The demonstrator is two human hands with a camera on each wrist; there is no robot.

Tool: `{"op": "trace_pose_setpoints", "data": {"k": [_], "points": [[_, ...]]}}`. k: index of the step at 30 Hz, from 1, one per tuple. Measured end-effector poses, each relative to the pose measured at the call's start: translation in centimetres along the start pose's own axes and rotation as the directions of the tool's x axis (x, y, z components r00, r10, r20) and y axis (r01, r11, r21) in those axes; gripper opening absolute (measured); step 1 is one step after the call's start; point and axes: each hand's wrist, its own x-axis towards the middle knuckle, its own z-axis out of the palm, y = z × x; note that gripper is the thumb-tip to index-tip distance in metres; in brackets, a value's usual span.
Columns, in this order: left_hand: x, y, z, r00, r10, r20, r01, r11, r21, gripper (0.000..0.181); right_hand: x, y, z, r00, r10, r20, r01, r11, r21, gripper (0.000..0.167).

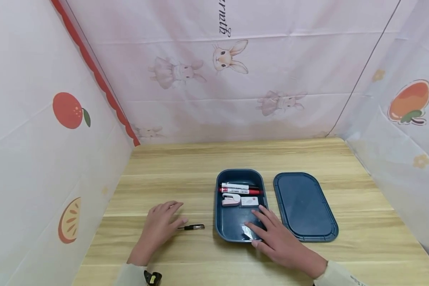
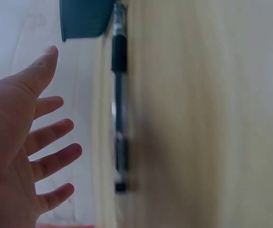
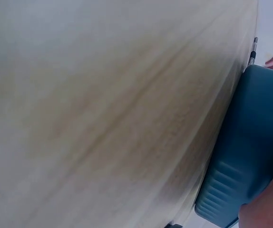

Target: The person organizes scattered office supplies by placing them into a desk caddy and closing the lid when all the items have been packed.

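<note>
A black pen lies on the wooden table, left of a dark blue box. Beside the pen my left hand hovers with its fingers spread, holding nothing; the left wrist view shows a gap between the fingers and the pen. My right hand is at the box's right front rim, fingers extended over its inside, thumb near the front edge. The box holds a black marker, a red marker, a pink and white stapler and a small white box.
A dark blue lid lies flat on the table to the right of the box. Printed cloth walls rise at the back and on both sides.
</note>
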Motion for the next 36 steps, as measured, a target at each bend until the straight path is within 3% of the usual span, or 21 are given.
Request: {"op": "trace_pose_setpoints", "data": {"k": [10, 20, 28, 33, 36], "points": [[-3.2, -2.8, 0.3, 0.999, -0.031, -0.044, 0.032, 0.999, 0.020, 0.048, -0.1, -0.1, 0.3, 1.000, -0.016, -0.014, 0.016, 1.000, -0.023, 0.051], [-4.6, -3.9, 0.6, 0.997, -0.076, -0.022, 0.077, 0.997, 0.032, 0.040, -0.1, 0.0, 0.0, 0.999, -0.027, -0.026, 0.026, 0.999, -0.040, 0.051], [-5.4, -4.1, 0.9, 0.995, -0.004, -0.098, 0.007, 0.999, 0.032, 0.024, 0.0, 0.1, 0.2, 1.000, -0.019, -0.020, 0.018, 0.999, -0.037, 0.052], [-5.6, -4.7, 1.0, 0.978, 0.098, -0.183, -0.092, 0.995, 0.044, 0.026, 0.0, 0.2, 0.2, 1.000, -0.009, -0.013, 0.008, 0.999, -0.031, 0.053], [-5.6, -4.9, 0.9, 0.973, 0.111, -0.200, -0.103, 0.993, 0.049, 0.026, 0.0, 0.2, 0.2, 1.000, 0.001, -0.005, -0.001, 1.000, -0.025, 0.052]]}}
